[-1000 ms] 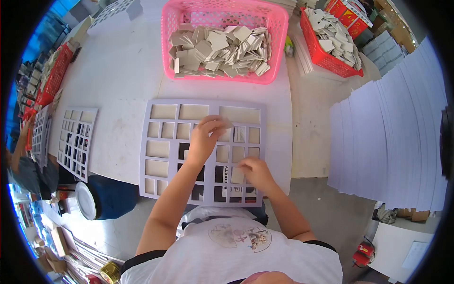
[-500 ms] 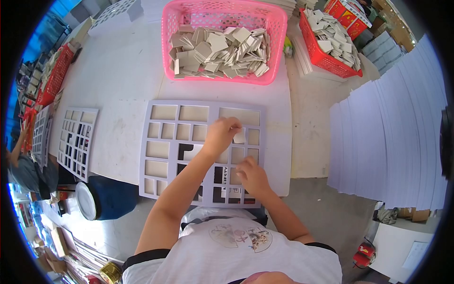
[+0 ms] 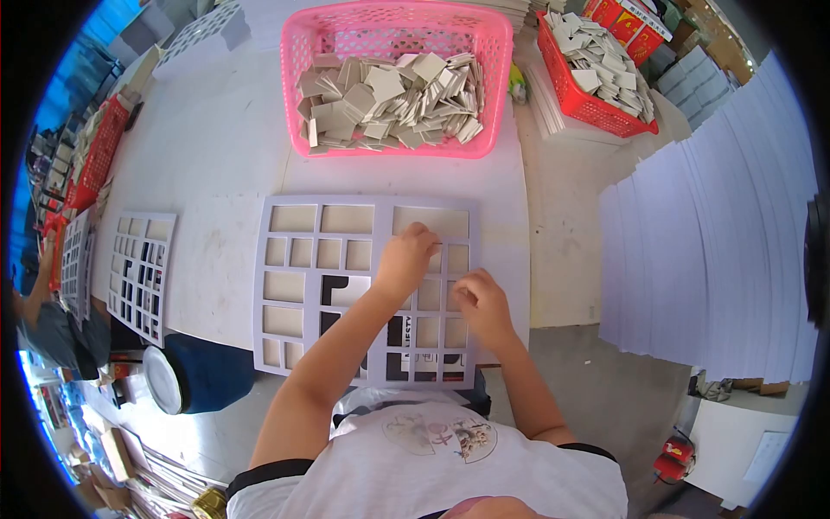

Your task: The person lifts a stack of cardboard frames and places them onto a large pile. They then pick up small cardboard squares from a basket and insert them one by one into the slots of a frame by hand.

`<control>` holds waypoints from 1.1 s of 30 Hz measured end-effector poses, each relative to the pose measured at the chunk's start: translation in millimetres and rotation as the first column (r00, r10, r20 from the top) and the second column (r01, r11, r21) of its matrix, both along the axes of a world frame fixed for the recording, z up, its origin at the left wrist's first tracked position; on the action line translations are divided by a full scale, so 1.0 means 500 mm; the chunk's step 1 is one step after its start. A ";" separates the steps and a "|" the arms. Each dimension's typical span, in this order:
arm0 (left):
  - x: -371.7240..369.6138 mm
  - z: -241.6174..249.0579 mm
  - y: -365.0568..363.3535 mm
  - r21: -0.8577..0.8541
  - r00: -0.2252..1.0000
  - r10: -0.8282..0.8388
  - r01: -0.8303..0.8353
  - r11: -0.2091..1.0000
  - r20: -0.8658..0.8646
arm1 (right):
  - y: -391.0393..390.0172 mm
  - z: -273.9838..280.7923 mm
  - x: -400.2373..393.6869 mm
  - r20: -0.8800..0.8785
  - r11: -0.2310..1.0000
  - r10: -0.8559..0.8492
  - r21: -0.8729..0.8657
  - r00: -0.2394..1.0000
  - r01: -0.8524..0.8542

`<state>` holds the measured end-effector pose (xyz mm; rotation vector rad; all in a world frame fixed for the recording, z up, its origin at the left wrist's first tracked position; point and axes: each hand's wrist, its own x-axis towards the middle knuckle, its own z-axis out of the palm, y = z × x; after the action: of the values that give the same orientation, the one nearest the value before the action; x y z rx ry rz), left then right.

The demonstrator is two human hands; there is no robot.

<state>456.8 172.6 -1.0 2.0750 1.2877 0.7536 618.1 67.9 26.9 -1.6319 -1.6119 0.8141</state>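
A pale lavender board [image 3: 384, 225] with many rectangular openings lies flat on the table before me. Beige card fills most openings; lower and central ones show black-and-white print. My left hand [image 3: 406, 261] is over the upper right part, fingertips pinched together at a small opening. Whatever it may hold is hidden under the fingers. My right hand [image 3: 484, 304] rests near the board's right edge with fingers curled in, and I cannot see what they enclose. Beyond the board stands a pink basket [image 3: 393, 150] heaped with loose beige card pieces [image 3: 385, 84].
A red basket [image 3: 596, 112] of card pieces stands back right. Tall stacks of white sheets [image 3: 692, 251] rise at the right. Left are another windowed board [image 3: 138, 275], a blue barrel [image 3: 212, 372] and another person [image 3: 52, 324]. The white table [image 3: 207, 156] ends near me.
A pale card piece seen under my left fingertips is now out of sight. My right hand has moved up and right toward the board's edge. The whole view has shifted slightly.
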 end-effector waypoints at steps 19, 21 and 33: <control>-0.016 -0.021 -0.063 0.318 0.973 0.006 0.069 0.946 -0.231 | 0.526 0.030 0.005 0.496 0.912 -0.387 0.081 0.777 0.403; -0.021 -0.021 -0.060 0.319 0.978 -0.008 0.077 0.945 -0.210 | 0.567 -0.002 0.008 0.395 0.868 -0.490 0.132 0.777 0.479; -0.069 0.032 -0.058 -0.373 0.779 0.318 -0.117 0.920 0.541 | 0.226 -0.002 -0.034 -0.668 0.953 -0.076 -0.268 0.740 -0.145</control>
<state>422.4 143.5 14.7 1.2785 1.1910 1.1074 601.2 180.9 26.0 -1.2592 -1.0196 1.5314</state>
